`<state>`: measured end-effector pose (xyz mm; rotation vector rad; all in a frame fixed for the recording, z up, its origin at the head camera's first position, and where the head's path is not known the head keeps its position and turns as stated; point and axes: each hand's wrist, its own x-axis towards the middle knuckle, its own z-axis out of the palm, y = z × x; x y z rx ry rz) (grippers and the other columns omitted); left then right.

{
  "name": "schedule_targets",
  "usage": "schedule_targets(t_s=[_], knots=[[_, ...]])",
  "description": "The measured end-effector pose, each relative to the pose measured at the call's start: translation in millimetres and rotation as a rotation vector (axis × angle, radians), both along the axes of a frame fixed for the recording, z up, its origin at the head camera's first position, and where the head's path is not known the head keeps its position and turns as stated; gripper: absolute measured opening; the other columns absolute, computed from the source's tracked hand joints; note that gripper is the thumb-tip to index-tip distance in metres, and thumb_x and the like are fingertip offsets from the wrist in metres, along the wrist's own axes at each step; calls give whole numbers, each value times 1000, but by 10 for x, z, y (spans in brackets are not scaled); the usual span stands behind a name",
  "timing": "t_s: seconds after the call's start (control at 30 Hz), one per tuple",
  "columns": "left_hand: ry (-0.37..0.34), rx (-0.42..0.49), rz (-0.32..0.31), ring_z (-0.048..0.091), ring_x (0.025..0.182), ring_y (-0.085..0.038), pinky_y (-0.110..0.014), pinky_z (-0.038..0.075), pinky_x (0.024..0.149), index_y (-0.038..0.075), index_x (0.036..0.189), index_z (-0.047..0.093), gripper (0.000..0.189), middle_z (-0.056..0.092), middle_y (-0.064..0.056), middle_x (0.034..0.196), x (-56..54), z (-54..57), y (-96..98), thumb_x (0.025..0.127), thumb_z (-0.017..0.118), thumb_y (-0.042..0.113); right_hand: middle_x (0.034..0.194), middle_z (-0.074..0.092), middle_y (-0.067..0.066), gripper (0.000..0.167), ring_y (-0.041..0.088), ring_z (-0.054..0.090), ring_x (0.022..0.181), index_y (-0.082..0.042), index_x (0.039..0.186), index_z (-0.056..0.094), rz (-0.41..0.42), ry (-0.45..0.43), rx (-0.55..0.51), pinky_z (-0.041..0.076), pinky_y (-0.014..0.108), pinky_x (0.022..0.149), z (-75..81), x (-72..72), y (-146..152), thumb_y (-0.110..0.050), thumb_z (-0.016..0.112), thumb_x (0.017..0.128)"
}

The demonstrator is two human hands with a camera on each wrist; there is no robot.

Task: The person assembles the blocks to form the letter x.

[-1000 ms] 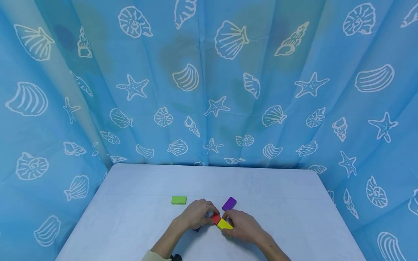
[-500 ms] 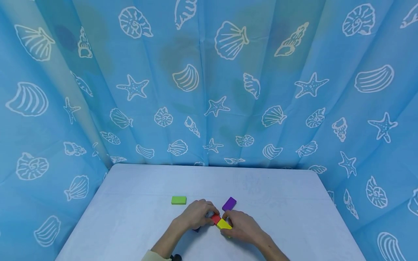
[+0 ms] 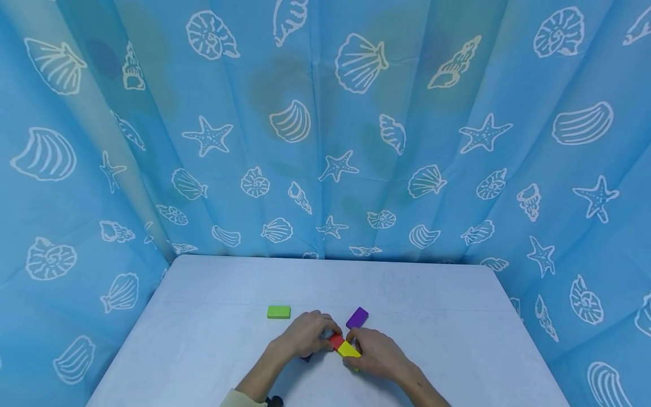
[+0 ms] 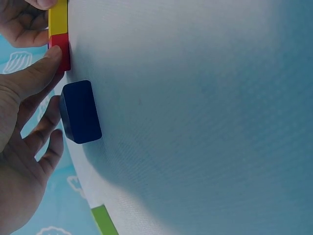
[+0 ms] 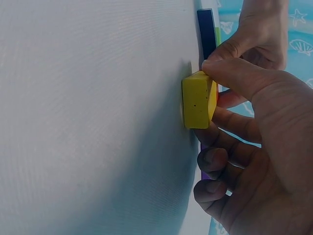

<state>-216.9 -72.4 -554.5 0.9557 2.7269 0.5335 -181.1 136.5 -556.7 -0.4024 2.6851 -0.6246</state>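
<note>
Between the thumb and fingers of my left hand is a red block, pinched on the white table. My right hand pinches a yellow block by its sides. The two blocks lie end to end and appear to touch, forming one slanted row in the head view; the left wrist view shows the joint as well. Beside the left hand's lower fingers lies a dark blue block, mostly hidden under that hand in the head view. Part of the red block is covered by the left thumb and fingers.
A lime green block lies on the table beyond the left hand. Just past the right hand's fingertips lies a purple block. A blue curtain with shell prints surrounds the table's back and sides.
My right hand has shifted very slightly to the left with the yellow block over the last second. The left hand and the other blocks stay put.
</note>
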Motion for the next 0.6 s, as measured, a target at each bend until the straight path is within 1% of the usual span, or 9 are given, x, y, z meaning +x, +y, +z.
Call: schedule_targets(t_s=[0.2,0.4,0.6], knots=[[-6,-4,2,57,97,-4,-31,49,94,32,116,75,31,68,20,108,-15,-1,11,85,82,32,79,55,-8,47,11,50,71,-16,115,66,-3,-5,1,42,29,64,-5,-14,-1,-46,81,81],[-29,2,6,57,98,-4,-31,49,94,32,116,74,32,69,19,109,-20,4,3,85,82,32,78,54,-8,47,11,50,69,-17,115,65,-1,-8,-15,41,29,62,-9,-13,5,-46,81,81],[-31,13,5,57,99,-3,-31,48,94,32,117,74,32,68,20,110,-26,-28,-13,86,81,33,76,54,-9,47,10,49,67,-18,117,65,12,6,-38,39,28,59,-24,-4,16,-48,78,83]])
